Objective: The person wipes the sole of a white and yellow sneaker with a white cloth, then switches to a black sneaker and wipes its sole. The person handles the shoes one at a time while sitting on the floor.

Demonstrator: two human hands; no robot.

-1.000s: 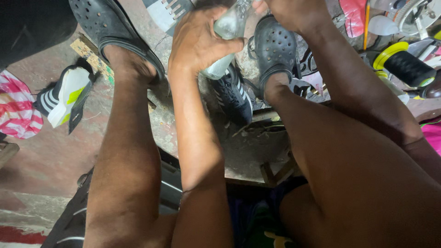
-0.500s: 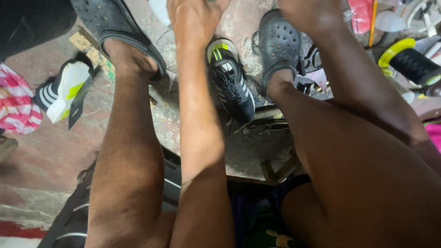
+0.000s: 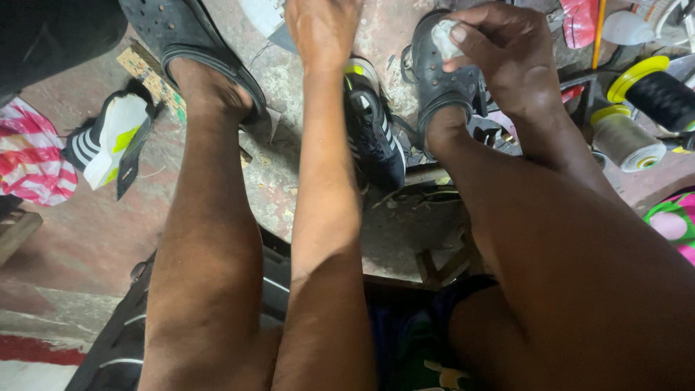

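1. Dark shorts and bare knees fill the near edge at 6 o'clock, with the person's two forearms running up the frame from there.
2. Beyond the knees lies a worn concrete floor (image 3: pixel 405 239), stained and littered with scraps; a black sneaker (image 3: pixel 373 127) with white stripes and a yellow-green heel tab rests on it at about 12 o'clock, between the two black clogs (image 3: pixel 438 72) the person wears.
3. At 9 o'clock, well apart, a white and black sneaker (image 3: pixel 108 137) lies on its side near a pink striped cloth (image 3: pixel 29 156).
4. At 3 o'clock stand two spools of thread (image 3: pixel 637 108), one dark and one pale.
5. Farther up, the right hand (image 3: pixel 507 58) is closed around a small whitish wad (image 3: pixel 445 36), pinched in the fingertips over the right clog (a second ago this hand sat higher, largely out of view).
6. The left hand (image 3: pixel 322 25) reaches past the top edge at 12 o'clock; whether it is wide, narrow or holding something I cannot tell. The pale shoe it gripped a second ago is no longer in it, so the black sneaker below now lies fully exposed and untouched.
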